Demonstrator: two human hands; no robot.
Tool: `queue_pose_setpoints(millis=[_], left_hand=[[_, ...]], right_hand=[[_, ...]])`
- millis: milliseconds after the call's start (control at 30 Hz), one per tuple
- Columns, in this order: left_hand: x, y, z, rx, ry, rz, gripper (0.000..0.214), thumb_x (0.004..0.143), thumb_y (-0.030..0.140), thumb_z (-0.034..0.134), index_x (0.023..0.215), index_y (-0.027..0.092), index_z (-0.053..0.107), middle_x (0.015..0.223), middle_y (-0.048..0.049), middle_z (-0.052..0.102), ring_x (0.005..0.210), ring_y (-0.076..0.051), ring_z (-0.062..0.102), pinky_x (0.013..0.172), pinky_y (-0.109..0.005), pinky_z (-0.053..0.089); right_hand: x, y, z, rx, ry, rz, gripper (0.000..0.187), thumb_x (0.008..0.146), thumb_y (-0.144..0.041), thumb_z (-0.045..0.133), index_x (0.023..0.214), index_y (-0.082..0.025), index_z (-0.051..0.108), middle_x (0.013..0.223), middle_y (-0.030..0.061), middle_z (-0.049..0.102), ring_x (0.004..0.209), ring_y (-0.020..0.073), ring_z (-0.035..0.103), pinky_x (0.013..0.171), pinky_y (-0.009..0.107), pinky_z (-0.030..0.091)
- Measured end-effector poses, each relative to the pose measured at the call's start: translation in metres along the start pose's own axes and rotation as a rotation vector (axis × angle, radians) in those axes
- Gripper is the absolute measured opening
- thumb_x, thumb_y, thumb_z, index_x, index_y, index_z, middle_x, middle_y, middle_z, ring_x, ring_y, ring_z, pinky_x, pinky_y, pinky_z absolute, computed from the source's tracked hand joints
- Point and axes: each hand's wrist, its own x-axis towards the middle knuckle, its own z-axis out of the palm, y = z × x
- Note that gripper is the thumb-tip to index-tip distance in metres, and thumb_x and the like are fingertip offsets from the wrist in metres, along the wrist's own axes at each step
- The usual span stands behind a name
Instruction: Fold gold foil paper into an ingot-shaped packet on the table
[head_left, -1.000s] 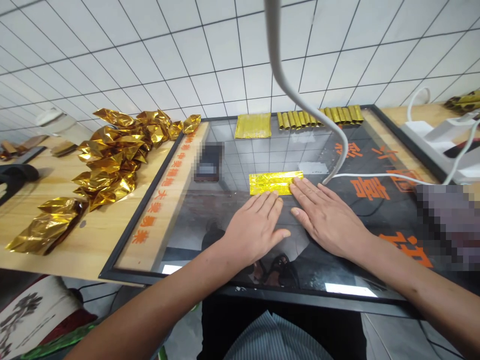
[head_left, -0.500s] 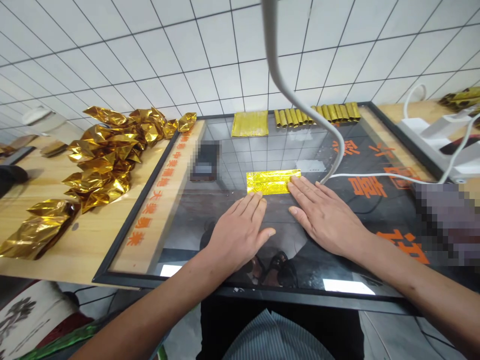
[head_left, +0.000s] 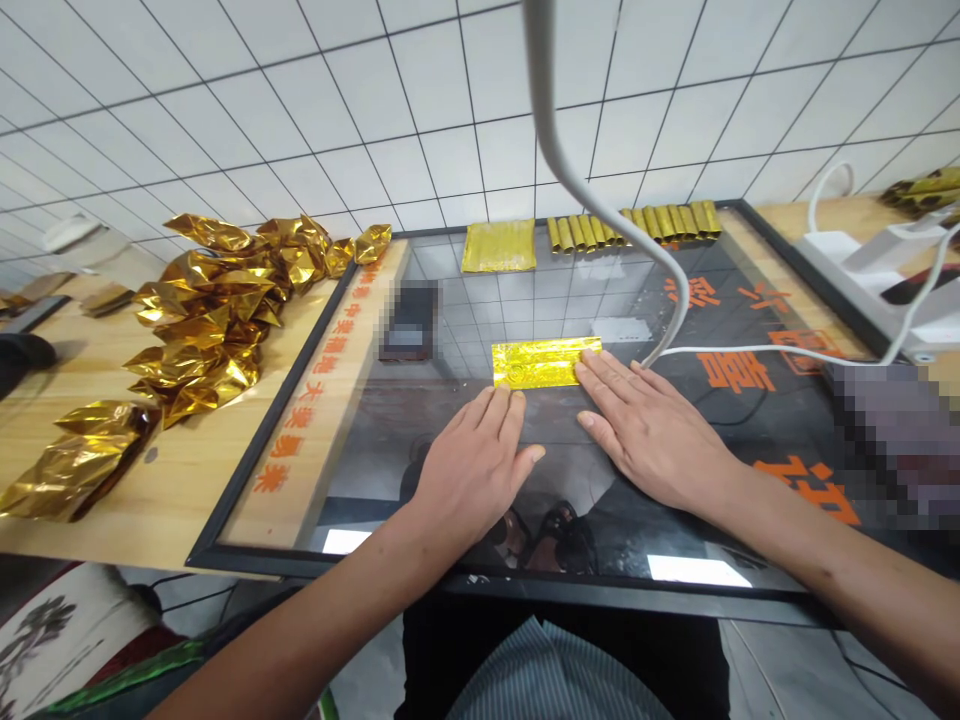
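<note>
A shiny gold foil sheet (head_left: 544, 362) lies flat on the black-framed glass panel (head_left: 450, 440) in front of me. My left hand (head_left: 480, 450) rests palm down, its fingertips at the sheet's lower left edge and its thumb spread to the right. Across the sheet's right end lie the fingertips of my right hand (head_left: 645, 425), also flat with the thumb apart. Neither hand grips anything. Behind the sheet sits a flat stack of gold foil paper (head_left: 500, 247), and to its right runs a row of rolled gold foil tubes (head_left: 634, 228).
Folded gold foil pieces (head_left: 225, 290) are heaped on the wooden table (head_left: 135, 530) at left. A thick grey cable (head_left: 555, 130) hangs down to the glass. A white power strip (head_left: 862, 280) with cords stands at right. The tiled wall (head_left: 337, 90) closes off the back.
My left hand has shifted slightly to the left along the foil's lower edge. The right hand and the sheet stay almost where they were.
</note>
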Motion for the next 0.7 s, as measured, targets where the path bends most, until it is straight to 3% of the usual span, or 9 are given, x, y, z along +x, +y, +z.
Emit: queue_pose_setpoints(millis=[100, 267, 500, 700], left_hand=[[0.016, 0.003, -0.009, 0.051, -0.055, 0.014, 0.064, 0.114, 0.053, 0.045, 0.155, 0.006, 0.053, 0.135, -0.0191, 0.071, 0.124, -0.032, 0.065, 0.105, -0.047, 0.052], [0.033, 0.009, -0.013, 0.092, -0.049, 0.010, 0.070, 0.110, 0.065, 0.045, 0.154, 0.012, 0.057, 0.125, -0.0157, 0.070, 0.117, -0.033, 0.063, 0.094, -0.047, 0.051], [0.030, 0.007, -0.011, 0.100, -0.062, 0.005, 0.063, 0.110, 0.060, 0.053, 0.146, 0.009, 0.063, 0.125, -0.0159, 0.072, 0.116, -0.032, 0.064, 0.097, -0.045, 0.050], [0.023, 0.001, -0.010, 0.090, -0.058, 0.011, 0.057, 0.111, 0.056, 0.052, 0.141, 0.008, 0.064, 0.126, -0.0166, 0.071, 0.115, -0.032, 0.063, 0.098, -0.046, 0.050]], right_hand=[[0.000, 0.000, 0.001, 0.006, -0.004, 0.006, 0.064, 0.116, -0.046, 0.030, 0.172, -0.014, 0.037, 0.174, 0.0167, 0.041, 0.163, 0.0302, 0.038, 0.133, 0.057, 0.031], [0.000, 0.000, 0.002, -0.006, 0.011, -0.004, 0.063, 0.117, -0.045, 0.031, 0.170, -0.012, 0.040, 0.173, 0.0170, 0.043, 0.163, 0.0308, 0.037, 0.132, 0.058, 0.032], [0.000, 0.000, -0.001, 0.001, 0.016, -0.006, 0.063, 0.117, -0.045, 0.030, 0.171, -0.013, 0.039, 0.174, 0.0163, 0.042, 0.163, 0.0307, 0.039, 0.132, 0.057, 0.034], [0.001, -0.002, -0.003, -0.030, -0.010, 0.001, 0.066, 0.117, -0.045, 0.028, 0.167, -0.006, 0.043, 0.175, 0.0186, 0.039, 0.164, 0.0316, 0.036, 0.133, 0.056, 0.032]])
